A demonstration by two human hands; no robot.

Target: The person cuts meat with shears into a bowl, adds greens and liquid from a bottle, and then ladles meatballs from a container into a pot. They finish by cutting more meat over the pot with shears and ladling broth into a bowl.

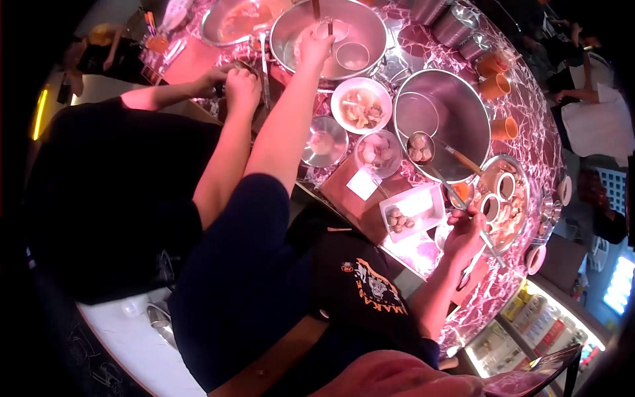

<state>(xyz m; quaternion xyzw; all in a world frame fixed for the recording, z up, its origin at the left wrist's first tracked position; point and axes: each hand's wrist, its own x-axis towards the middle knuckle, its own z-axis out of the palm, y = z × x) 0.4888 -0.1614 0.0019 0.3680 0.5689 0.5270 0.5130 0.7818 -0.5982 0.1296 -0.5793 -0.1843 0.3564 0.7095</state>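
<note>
My right hand (465, 228) is wrapped round the long metal handle of a ladle (444, 180). Several meatballs (419, 148) sit in its bowl, at the near rim of a large steel pot (481, 106). Stretched forward, my left hand (317, 47) is closed over another steel pot (380, 26), by the upright handle of a utensil (330, 26); its fingers partly hide the grip. A round ladle or strainer head (352, 57) lies in that pot. Between the pots stands a white bowl of soup with pieces of food (361, 107).
A co-worker's hands (239, 83) are close to my left forearm. Before me are a bowl of pale pieces (378, 153), a white tub with several brown balls (423, 206) and a steel bowl (325, 153). Orange cups (504, 128) and a food platter (514, 221) stand to the right.
</note>
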